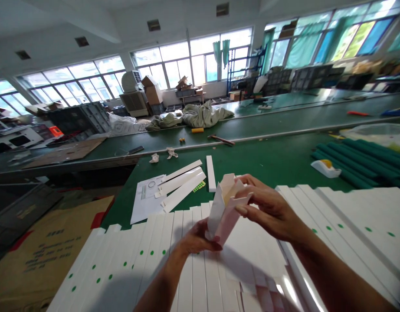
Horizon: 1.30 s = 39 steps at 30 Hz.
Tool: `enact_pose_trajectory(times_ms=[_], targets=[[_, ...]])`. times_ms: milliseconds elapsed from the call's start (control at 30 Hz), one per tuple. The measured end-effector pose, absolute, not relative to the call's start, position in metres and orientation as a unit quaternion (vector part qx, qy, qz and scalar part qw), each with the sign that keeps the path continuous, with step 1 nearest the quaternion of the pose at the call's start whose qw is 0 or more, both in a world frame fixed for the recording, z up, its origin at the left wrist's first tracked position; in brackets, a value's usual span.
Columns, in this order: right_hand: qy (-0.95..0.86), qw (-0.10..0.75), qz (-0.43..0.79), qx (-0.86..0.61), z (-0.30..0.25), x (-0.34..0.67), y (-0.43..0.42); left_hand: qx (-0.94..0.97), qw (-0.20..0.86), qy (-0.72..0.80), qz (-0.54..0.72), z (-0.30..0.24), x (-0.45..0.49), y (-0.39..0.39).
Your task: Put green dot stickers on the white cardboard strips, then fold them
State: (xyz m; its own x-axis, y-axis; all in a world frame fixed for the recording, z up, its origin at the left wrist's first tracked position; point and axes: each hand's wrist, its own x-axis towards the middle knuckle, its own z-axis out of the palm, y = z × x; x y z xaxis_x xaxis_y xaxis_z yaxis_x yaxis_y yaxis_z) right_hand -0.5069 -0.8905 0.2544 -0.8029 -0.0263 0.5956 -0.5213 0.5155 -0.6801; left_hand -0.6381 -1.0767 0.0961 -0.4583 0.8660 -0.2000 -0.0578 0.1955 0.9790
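A white cardboard box (231, 216) with its top flaps standing up is held tilted over the bench. My left hand (201, 238) is wrapped round its lower end. At its upper end, my right hand (268, 210) pinches the side and flaps between thumb and fingers. The box's inside is only partly visible. Below the hands lie rows of long white boxes (154, 260), several with green dot stickers. More flat white pieces (245, 255) lie under the right arm. Beyond the held box are loose white strips (183, 188) and a sheet of green dot stickers (199, 186).
A printed paper (146, 195) lies on the green bench at the left. A tape dispenser (326, 168) stands at the right beside green rolls (365, 162). A hammer (222, 139) rests near the bench's far edge. Brown cardboard (50, 251) lies at lower left.
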Motion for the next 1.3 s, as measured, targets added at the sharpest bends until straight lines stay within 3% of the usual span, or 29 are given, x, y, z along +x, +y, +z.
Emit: enact_pose_trajectory(times_ms=[333, 500, 767, 933, 1067, 1200, 1300], targets=[[-0.861, 0.289, 0.377, 0.183, 0.265, -0.509, -0.916, 0.392, 0.111, 0.561, 0.72, 0.244, -0.6, -1.078], [-0.842, 0.347, 0.384, 0.15, 0.259, -0.511, -0.934, 0.301, 0.042, 0.583, 0.754, 0.254, -0.582, -1.068], [-0.786, 0.433, 0.44, -0.034, 0.243, -0.511, -0.965, 0.217, -0.004, 0.647, 0.731, 0.261, -0.572, -1.061], [-0.796, 0.532, 0.288, 0.011, 0.243, -0.517, -0.97, 0.253, -0.107, 0.725, 0.631, 0.263, -0.571, -1.057], [-0.793, 0.55, 0.242, 0.098, 0.243, -0.52, -0.962, 0.258, -0.081, 0.715, 0.645, 0.265, -0.572, -1.052], [-0.791, 0.505, 0.336, 0.079, 0.249, -0.521, -0.952, 0.205, 0.015, 0.623, 0.755, 0.268, -0.569, -1.049], [-0.789, 0.425, 0.443, 0.02, 0.257, -0.523, -0.946, 0.195, 0.046, 0.594, 0.779, 0.271, -0.569, -1.048]])
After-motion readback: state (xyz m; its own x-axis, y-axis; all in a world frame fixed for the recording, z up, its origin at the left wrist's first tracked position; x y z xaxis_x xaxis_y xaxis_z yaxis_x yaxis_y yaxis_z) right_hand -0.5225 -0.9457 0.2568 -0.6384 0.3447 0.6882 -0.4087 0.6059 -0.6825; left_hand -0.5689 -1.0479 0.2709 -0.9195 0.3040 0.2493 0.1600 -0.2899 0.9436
